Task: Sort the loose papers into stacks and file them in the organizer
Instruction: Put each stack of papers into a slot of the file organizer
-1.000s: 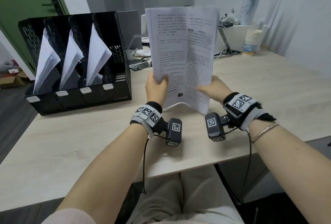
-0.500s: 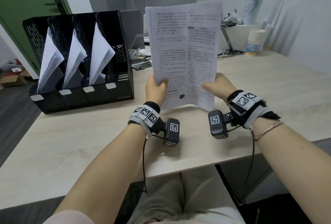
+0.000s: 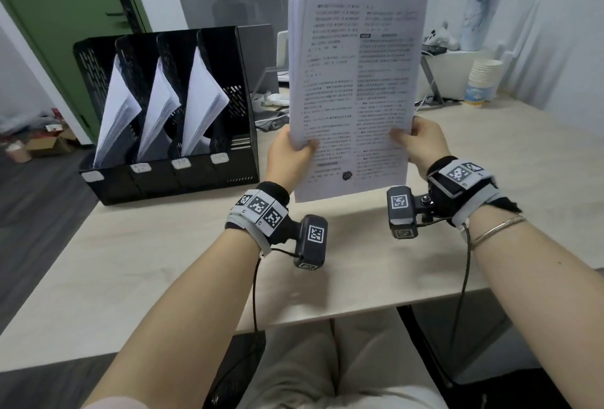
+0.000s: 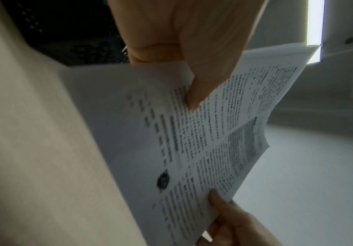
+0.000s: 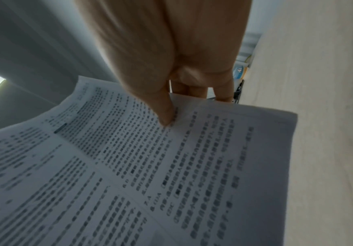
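A stack of printed papers (image 3: pixel 353 88) stands upright in the air above the table, text facing me. My left hand (image 3: pixel 291 153) pinches its lower left edge, thumb on the front. My right hand (image 3: pixel 420 144) pinches the lower right edge the same way. The left wrist view shows the left thumb (image 4: pixel 194 93) pressed on the papers (image 4: pixel 203 141); the right wrist view shows the right thumb (image 5: pixel 165 109) on the sheet (image 5: pixel 129 166). The black four-slot organizer (image 3: pixel 235 176) sits at the left of the table. Three slots hold leaning paper stacks (image 3: pixel 202 104); its rightmost slot shows no paper.
The light wooden table (image 3: pixel 163 265) stretches under my arms. A stack of paper cups (image 3: pixel 482 82) stands at the back right beside a white box (image 3: pixel 454 69) and cables. Clutter lies behind the organizer. A green door (image 3: pixel 65 16) is at the far left.
Both hands have lifted the paper stack, so its lower edge has come up off the table. The grip has not changed.
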A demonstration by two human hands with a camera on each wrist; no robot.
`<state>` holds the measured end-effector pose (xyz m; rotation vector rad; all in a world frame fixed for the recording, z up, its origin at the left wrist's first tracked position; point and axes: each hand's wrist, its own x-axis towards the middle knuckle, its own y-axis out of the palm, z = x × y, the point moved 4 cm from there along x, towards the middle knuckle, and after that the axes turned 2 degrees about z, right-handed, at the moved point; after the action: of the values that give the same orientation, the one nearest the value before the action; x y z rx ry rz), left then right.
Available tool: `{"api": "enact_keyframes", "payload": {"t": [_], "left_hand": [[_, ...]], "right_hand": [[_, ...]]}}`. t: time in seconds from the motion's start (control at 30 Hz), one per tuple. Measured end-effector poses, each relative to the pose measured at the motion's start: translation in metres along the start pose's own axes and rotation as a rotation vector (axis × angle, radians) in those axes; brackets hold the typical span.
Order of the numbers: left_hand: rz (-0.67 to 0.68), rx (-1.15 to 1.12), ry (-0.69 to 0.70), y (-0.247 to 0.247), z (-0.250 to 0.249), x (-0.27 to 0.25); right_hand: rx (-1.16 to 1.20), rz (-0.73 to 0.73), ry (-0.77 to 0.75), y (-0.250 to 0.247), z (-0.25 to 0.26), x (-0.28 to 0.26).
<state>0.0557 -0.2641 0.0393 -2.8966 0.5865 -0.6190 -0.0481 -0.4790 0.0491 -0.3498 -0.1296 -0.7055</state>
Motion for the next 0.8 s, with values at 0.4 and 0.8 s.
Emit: {"api": "enact_keyframes", "payload": {"t": [0.4, 0.8], "left_hand": [[0.282, 0.113, -0.065, -0.046, -0.043, 0.006], [0.363, 0.410, -0.068, -0.066, -0.058, 0.007]], "right_hand": [[-0.003, 0.167, -0.089, 0.014, 0.009, 0.005], [-0.149, 0.166, -0.064, 0.050, 0.025, 0.019]]}}
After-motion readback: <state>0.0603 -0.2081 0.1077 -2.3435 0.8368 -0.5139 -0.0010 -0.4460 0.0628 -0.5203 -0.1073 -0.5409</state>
